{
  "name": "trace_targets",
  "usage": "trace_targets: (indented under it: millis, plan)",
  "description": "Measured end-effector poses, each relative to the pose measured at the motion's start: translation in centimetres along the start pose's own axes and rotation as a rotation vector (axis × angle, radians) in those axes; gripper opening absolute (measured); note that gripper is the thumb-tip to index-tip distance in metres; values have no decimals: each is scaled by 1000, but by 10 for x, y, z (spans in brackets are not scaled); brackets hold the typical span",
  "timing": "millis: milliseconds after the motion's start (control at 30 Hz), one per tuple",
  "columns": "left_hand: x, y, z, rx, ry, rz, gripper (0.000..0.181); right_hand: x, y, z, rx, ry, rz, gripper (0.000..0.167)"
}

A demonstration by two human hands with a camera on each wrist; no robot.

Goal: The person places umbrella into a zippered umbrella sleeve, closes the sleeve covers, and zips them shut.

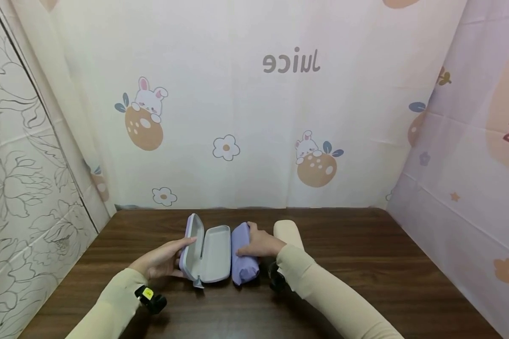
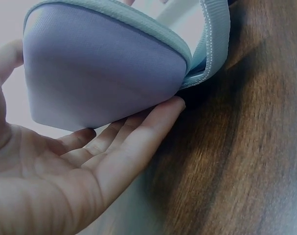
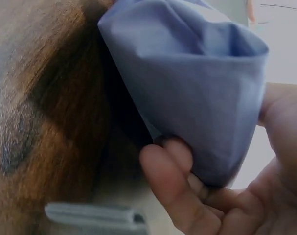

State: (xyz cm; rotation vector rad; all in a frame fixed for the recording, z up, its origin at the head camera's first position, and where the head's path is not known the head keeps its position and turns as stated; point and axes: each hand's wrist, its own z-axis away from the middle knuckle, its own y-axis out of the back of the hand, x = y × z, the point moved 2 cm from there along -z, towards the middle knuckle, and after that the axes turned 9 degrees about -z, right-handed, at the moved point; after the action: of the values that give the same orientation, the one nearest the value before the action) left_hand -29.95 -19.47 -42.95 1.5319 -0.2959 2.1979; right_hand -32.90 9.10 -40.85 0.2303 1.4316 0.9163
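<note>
A zippered hard case (image 1: pixel 217 254), lilac outside and pale grey inside, lies unfolded on the table with its lid raised on the left. My left hand (image 1: pixel 163 261) grips that lid, thumb at the inner side and fingers against the outer shell. In the left wrist view the fingers reach under the lilac shell (image 2: pixel 99 68). Just right of the case is a lilac cloth bundle (image 1: pixel 242 256), long and gathered at its near end. My right hand (image 1: pixel 260 243) holds this bundle from the right side. Its folded end (image 3: pixel 197 39) shows in the right wrist view; any contents are hidden.
A cream rounded object (image 1: pixel 287 231) stands behind the right wrist, partly covered by it. Under everything is a dark wooden table (image 1: pixel 365 263). A printed curtain (image 1: pixel 237 103) hangs along the back edge, with more cloth at both sides.
</note>
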Motion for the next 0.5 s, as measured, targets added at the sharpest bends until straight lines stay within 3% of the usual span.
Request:
trace_targets:
  millis: [133,500]
  plan:
    - [1,1,0,1,-12,-7,68,2,8,0,32,12,-23,106]
    - [1,0,0,14,5,-21,70,2,24,0,136,47,-262,90]
